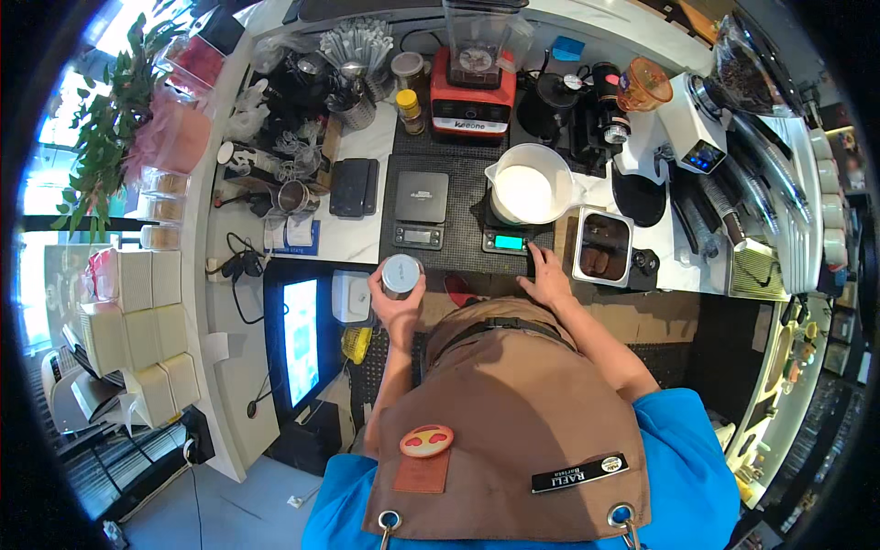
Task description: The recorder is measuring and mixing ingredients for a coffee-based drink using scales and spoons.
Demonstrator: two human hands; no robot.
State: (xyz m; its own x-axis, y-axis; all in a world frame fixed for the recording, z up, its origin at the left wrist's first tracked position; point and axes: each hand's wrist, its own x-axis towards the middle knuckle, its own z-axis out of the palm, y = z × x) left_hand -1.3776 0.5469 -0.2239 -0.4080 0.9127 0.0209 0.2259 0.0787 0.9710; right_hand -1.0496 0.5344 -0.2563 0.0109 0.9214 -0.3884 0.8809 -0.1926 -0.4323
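Note:
My left hand (400,311) is wrapped around a jar or canister with a pale grey-blue lid (401,273), held upright near the counter's front edge. My right hand (548,280) holds nothing; its thumb is apart and its fingertips reach the right end of a black digital scale (489,244), beside the lit green display. On that scale stands a white plastic measuring jug (567,159) with a spout and handle, containing white liquid or powder (524,194). A second, grey-topped scale (421,197) lies to its left, its display unlit.
Behind the scales stands a red blender (473,110). Right of the jug sits a metal container of dark contents (597,261), with a coffee grinder (698,127) beyond. A yellow-capped bottle (409,110) and a dark flat device (353,187) are leftward. A lit monitor (300,344) stands below the left counter.

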